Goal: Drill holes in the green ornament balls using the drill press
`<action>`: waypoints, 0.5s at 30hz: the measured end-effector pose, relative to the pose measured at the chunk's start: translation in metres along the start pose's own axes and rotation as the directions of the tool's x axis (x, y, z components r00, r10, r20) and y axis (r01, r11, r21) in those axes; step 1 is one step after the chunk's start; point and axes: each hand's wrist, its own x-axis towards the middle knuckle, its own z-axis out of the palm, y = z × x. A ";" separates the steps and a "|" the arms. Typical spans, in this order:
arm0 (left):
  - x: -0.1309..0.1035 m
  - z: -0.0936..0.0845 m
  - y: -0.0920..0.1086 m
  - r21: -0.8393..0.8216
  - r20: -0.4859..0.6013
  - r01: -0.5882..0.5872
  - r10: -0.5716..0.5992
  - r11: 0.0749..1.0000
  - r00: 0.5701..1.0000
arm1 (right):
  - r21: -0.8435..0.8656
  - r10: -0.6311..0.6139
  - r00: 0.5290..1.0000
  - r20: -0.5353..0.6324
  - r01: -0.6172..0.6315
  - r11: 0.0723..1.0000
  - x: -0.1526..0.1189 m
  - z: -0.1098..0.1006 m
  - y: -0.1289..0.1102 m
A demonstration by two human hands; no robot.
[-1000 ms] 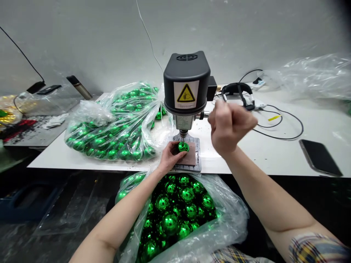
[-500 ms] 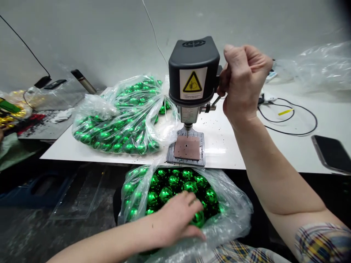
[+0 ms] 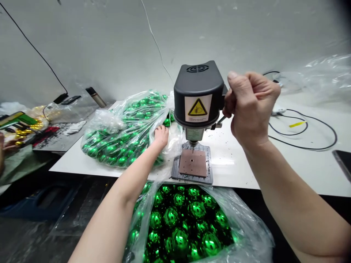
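Left hand (image 3: pixel 161 135): at mouth of bag (image 3: pixel 109 120) on bench (image 3: pixel 233 173), grasp I cannot tell | Right hand (image 3: pixel 251 107): closed round drill (image 3: pixel 199 87) lever (image 3: pixel 223 119) | Green balls (image 3: pixel 180 239): in that bag and open bag (image 3: pixel 255 233) below | Step, I judge: between drillings | Next calls for: ball centred under bit (image 3: pixel 193 149)

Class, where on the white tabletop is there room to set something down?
Between the base plate and right forearm, though speckled; between the black cable and phone. Crowded: left of the drill press, with bagged green balls and the left hand.

The balls (image 3: pixel 197 209) are green, the drill housing (image 3: pixel 199 86) charcoal, the pad (image 3: pixel 197 167) brown.
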 end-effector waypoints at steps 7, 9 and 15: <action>0.017 0.001 -0.023 -0.087 -0.019 -0.066 0.065 0.994 0.998 | -0.029 -0.005 1.000 0.008 0.005 1.000 -0.001 -0.001 0.001; 0.016 -0.002 -0.026 -0.112 -0.009 -0.090 0.090 0.990 0.996 | -0.053 -0.031 0.999 0.008 0.032 0.998 -0.001 -0.001 0.002; 0.014 -0.020 -0.016 -0.183 -0.045 -0.154 0.148 0.971 0.988 | -0.071 -0.017 1.000 0.011 0.018 0.997 -0.001 0.000 0.002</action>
